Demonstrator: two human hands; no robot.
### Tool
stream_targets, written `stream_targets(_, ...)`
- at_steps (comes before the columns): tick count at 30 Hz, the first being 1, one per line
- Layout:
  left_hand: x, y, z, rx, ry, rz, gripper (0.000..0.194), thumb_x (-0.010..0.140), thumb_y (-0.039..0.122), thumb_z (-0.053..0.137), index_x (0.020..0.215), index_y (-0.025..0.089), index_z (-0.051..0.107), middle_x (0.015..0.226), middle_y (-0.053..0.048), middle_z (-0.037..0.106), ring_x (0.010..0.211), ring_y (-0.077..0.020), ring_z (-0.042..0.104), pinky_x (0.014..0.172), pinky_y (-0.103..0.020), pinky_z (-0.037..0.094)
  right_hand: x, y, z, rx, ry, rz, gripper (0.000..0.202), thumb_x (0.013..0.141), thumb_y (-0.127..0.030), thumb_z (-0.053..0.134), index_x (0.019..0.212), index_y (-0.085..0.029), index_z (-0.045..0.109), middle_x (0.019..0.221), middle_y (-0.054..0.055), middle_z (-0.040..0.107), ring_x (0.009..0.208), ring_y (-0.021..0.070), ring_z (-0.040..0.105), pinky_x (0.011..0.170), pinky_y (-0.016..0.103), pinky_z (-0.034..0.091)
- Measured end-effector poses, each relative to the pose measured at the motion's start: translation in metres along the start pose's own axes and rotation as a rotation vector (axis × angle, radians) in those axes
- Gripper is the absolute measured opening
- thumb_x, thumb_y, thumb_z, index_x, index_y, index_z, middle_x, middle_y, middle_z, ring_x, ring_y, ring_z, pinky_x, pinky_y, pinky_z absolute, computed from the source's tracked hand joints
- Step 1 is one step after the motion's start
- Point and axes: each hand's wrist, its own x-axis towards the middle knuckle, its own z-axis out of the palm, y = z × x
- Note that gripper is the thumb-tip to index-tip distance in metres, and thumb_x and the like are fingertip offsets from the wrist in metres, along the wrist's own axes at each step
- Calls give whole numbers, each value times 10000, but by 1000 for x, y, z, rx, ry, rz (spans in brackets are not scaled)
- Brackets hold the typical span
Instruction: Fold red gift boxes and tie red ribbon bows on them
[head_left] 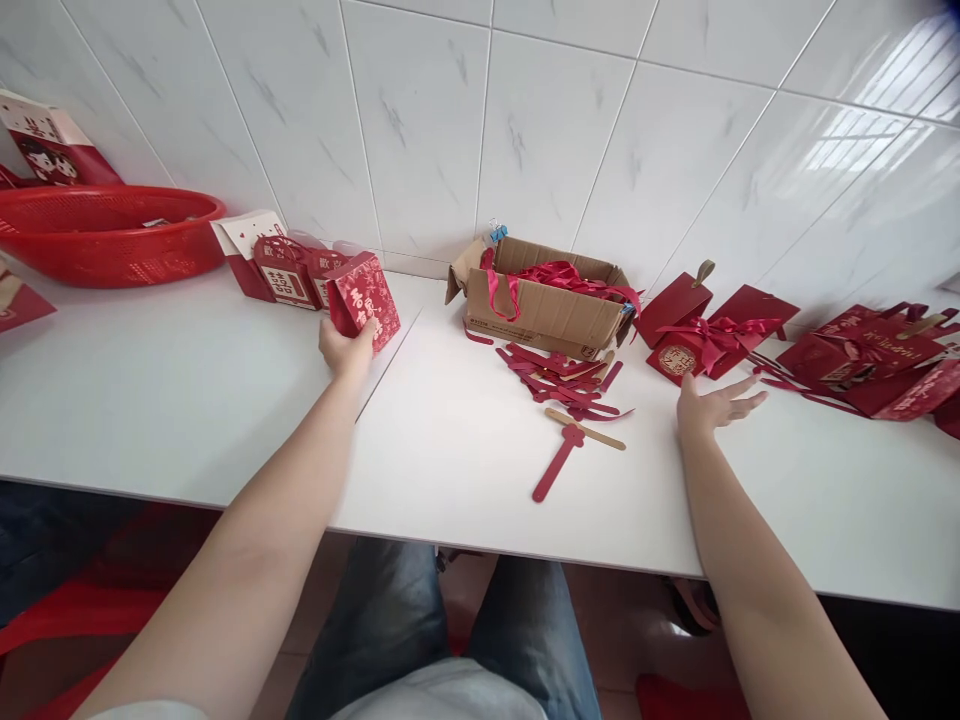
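My left hand (346, 350) grips a red gift box (367, 300) with pale lettering, holding it at the back left of the white table (450, 460). Just behind it stand small red boxes (286, 275) with cream panels. On the right, my right hand (716, 405) has its fingers spread and nothing in them. It is close in front of a red box with a ribbon bow (686, 350); whether they touch I cannot tell. Between my hands lies a pile of red paper strips (559, 375), with one flower-ended red strip (557, 465) and a gold strip (600, 432) nearer me.
A cardboard box (540, 310) full of red ribbons (562, 275) stands against the tiled wall. At the far left is a red plastic basket (112, 265). More red gift boxes (862, 360) crowd the right end. The table's front edge runs above my knees.
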Motion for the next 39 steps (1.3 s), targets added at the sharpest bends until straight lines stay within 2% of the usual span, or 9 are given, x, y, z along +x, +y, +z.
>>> stream_targets(4,3,10,8,-226,223,-29,473,760,310,638,1153,160,420,1254,-130,551,1134,-231,581,1008,-406,469,-25,-16,-3,16,41,-176,976,739,-373,609,1509,-191,37,1571,168,-57,1454,373,64,1152,586,118)
stream_targets(7,-12,38,16,-355,182,122,518,742,351,647,1179,202,410,1277,-107,548,1169,-225,571,1010,-372,472,-52,-31,-2,87,30,-401,892,771,-402,579,1496,-173,113,1563,179,2,1463,339,41,1150,593,84)
stream_targets(9,-32,58,22,-409,25,134,541,686,397,694,1130,203,452,1225,-99,583,1141,-254,586,976,-392,494,-72,-41,0,165,0,-564,806,797,-449,554,1468,-160,213,1546,188,89,1458,332,76,1143,593,111)
stream_targets(14,-88,86,35,-464,-643,66,491,609,414,764,972,165,547,985,-89,667,898,-270,660,783,-408,556,-120,-55,6,249,-179,-979,365,866,-457,471,1129,-242,606,1443,107,357,1403,334,245,1112,601,198)
stream_targets(17,-99,82,39,-409,-673,108,501,625,386,764,1019,176,537,1030,-82,665,928,-257,653,812,-402,541,-132,-55,12,219,-286,-1122,245,865,-372,499,1009,-260,663,1344,81,502,1345,321,349,1089,572,256)
stream_targets(20,-91,67,42,-330,-577,121,494,621,377,764,1004,181,521,1034,-76,658,966,-261,641,864,-417,518,-129,-61,23,139,-378,-1077,218,875,-287,483,939,-238,685,1147,80,637,1162,285,523,1039,531,328)
stream_targets(24,-80,49,48,-312,-593,89,519,603,369,772,1015,177,521,1052,-83,656,995,-277,633,889,-439,508,-115,-88,39,-158,-642,-985,280,884,-199,432,992,-178,689,1090,95,663,1042,237,582,941,400,422)
stream_targets(29,-80,42,50,-348,-615,56,556,601,364,779,1060,189,517,1085,-83,655,1005,-282,635,889,-438,512,-111,-123,50,-381,-917,-978,119,761,-267,654,807,-169,704,822,62,693,713,177,609,649,257,434)
stream_targets(39,-88,54,47,-394,-671,28,602,569,323,797,1081,183,512,1107,-86,640,1020,-285,621,907,-438,500,-108,-120,50,-453,-889,-878,129,804,-195,545,812,-148,665,835,105,696,655,163,568,556,256,351)
